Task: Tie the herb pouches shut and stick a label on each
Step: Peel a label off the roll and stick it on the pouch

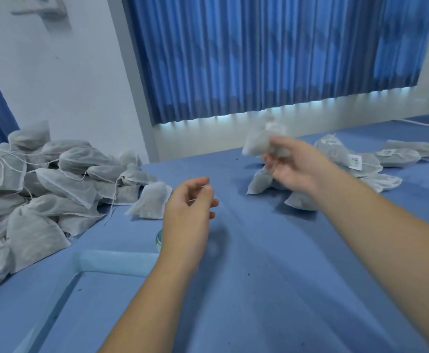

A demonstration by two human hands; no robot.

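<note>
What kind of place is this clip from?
Probably a small hand-packing workroom: a heap of unlabelled herb pouches on a blue-covered table, labelled pouches at right, blue curtains behind.

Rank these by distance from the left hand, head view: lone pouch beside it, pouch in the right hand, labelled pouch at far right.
1. lone pouch: nearest, just left of the left hand.
2. held pouch: up and to the right, gripped by the right hand, blurred.
3. far-right labelled pouch: farthest, at the table's back right.
</note>
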